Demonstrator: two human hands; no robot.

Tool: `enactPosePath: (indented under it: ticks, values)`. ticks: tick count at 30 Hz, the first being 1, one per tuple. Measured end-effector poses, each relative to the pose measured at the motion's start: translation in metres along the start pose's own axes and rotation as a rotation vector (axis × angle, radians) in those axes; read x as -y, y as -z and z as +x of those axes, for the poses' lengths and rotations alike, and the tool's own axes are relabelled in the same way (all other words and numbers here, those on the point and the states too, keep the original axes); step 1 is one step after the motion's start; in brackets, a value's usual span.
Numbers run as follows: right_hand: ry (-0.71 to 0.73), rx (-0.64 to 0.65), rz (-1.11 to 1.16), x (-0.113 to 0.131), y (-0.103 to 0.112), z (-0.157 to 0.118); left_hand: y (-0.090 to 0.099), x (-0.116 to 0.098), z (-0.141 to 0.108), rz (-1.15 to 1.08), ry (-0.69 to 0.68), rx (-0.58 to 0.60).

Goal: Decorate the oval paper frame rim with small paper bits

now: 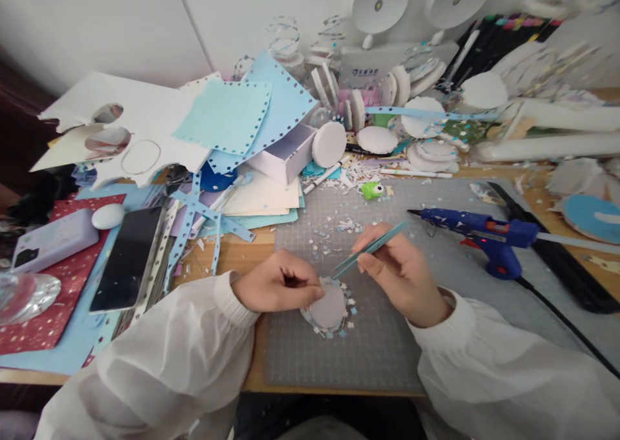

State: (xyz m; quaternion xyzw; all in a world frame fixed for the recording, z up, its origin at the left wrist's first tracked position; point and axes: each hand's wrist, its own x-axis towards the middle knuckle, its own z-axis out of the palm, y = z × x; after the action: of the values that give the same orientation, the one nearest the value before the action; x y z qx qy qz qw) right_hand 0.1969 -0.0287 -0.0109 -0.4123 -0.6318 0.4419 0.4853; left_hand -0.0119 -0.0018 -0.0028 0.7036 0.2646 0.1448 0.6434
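Observation:
My right hand (400,272) grips a pair of teal tweezers (371,249), whose tips point down and left at the upper edge of a pale round disc (328,305). Small white and light-blue paper pieces ring the disc's rim. It lies on a grey cutting mat (372,356). Over the disc's upper left edge is my left hand (283,283), thumb and forefinger pinched together. Whatever sits between those fingertips, if anything, is too small to make out. Tiny paper bits (322,240) are scattered on the mat beyond my hands.
A blue hot glue gun (484,230) with its cord lies at right, beside a black bar (566,265). Punched blue sheets (227,114), an open white box (285,152) and several white discs (329,144) crowd the back. A phone (128,259) and a clear glass (29,298) are at left.

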Motion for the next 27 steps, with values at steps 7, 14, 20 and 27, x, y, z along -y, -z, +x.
enactPosePath:
  ticks: [7,14,20,27]
  values:
    - [0.131,-0.097,-0.066,0.0009,0.0032,-0.0008,0.0007,-0.0002,-0.0004,-0.027,-0.002,0.000]
    - [0.142,-0.033,-0.028,0.0021,0.0033,-0.0040,0.0008,0.0002,-0.0003,-0.030,-0.016,0.005]
    - [0.194,0.006,0.010,0.0013,0.0022,-0.0049,0.0009,0.0001,-0.0002,-0.035,-0.016,0.006]
    - [0.284,0.030,0.005,0.0015,0.0032,-0.0051,0.0009,-0.0014,0.0006,-0.056,-0.023,0.013]
